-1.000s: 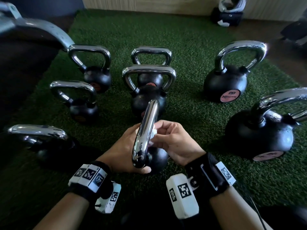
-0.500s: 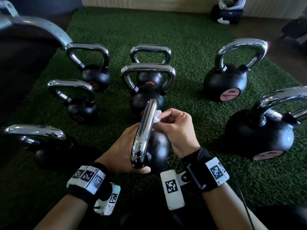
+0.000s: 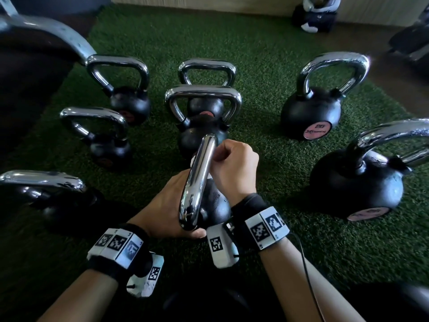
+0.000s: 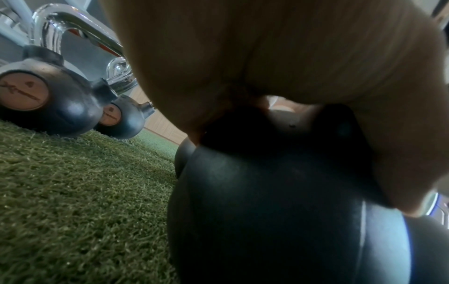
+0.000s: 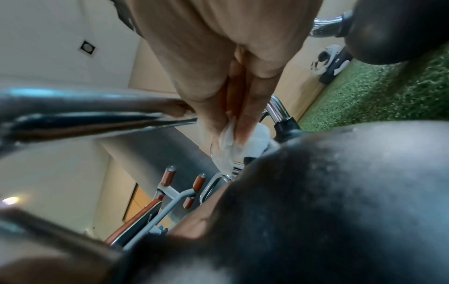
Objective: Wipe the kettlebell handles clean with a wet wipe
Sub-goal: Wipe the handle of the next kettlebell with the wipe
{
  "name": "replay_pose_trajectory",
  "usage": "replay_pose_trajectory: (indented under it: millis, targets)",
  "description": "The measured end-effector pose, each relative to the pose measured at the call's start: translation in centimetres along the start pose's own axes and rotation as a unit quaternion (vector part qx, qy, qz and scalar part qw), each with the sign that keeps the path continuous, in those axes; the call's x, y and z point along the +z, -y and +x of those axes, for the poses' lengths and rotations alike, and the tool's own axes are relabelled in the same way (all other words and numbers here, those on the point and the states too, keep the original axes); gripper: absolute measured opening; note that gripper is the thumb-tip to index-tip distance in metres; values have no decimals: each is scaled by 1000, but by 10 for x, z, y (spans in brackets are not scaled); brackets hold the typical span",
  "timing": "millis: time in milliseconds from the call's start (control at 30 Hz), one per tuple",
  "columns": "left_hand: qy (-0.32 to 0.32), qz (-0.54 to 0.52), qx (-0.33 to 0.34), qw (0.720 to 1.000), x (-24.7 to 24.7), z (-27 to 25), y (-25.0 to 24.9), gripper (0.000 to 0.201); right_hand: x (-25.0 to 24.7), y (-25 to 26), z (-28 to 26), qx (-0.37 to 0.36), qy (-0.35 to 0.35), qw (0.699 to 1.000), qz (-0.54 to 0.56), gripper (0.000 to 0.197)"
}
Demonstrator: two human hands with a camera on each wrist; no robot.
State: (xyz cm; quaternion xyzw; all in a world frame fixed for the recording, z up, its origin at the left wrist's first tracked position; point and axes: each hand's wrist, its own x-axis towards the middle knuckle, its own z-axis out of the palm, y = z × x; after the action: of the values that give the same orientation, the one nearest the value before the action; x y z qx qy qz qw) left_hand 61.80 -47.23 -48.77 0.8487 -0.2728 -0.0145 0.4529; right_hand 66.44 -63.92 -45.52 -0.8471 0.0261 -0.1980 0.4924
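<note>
The nearest kettlebell [image 3: 216, 205] is black with a chrome handle [image 3: 199, 180] that points away from me. My left hand [image 3: 167, 210] grips it from the left, palm on the black ball [image 4: 279, 192] and thumb under the handle's near end. My right hand [image 3: 232, 168] is curled at the handle's far end and pinches a white wet wipe [image 5: 229, 138] against the chrome. In the head view only small white bits of the wipe [image 3: 193, 160] show beside the handle. The right hand's fingertips are hidden behind the handle.
Several more chrome-handled kettlebells stand on the green turf [image 3: 267, 66]: a large one at right [image 3: 357, 187], one at back right [image 3: 311, 112], one just beyond my hands [image 3: 199, 133], smaller ones at left [image 3: 111, 149]. A black-and-white object [image 3: 318, 12] sits by the far wall.
My right hand has slid with the wipe along the handle from its middle to the far end. The left hand has stayed on the kettlebell.
</note>
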Motion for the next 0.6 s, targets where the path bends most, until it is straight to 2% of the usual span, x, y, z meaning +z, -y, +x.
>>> replay_pose_trajectory:
  millis: [100, 267, 300, 333, 400, 467, 533, 600]
  targets:
    - [-10, 4, 4, 1000, 2, -2, 0, 96, 4, -3, -4, -36, -23, 999, -16, 39]
    - [16, 1, -50, 999, -1, -4, 3, 98, 8, -11, -9, -58, -21, 997, -46, 39]
    - [16, 3, -45, 999, -2, -4, 1, 97, 6, -10, -9, -60, -10, 997, -55, 40]
    - [18, 5, -36, 999, -2, -5, -2, 96, 2, -9, -9, -50, 9, 997, -58, 38]
    - [34, 8, -34, 999, -5, -3, -9, 97, -12, -6, -11, 6, 101, 994, -47, 23]
    - [83, 31, -45, 995, -9, -2, -13, 98, -31, -3, -17, 46, 189, 980, -30, 24]
    - [150, 77, -31, 985, -21, 6, -9, 104, -48, 4, -25, 20, 227, 973, -40, 17]
    - [199, 88, -75, 973, -37, 21, -2, 86, -62, 18, -33, -15, 270, 959, -88, 5]
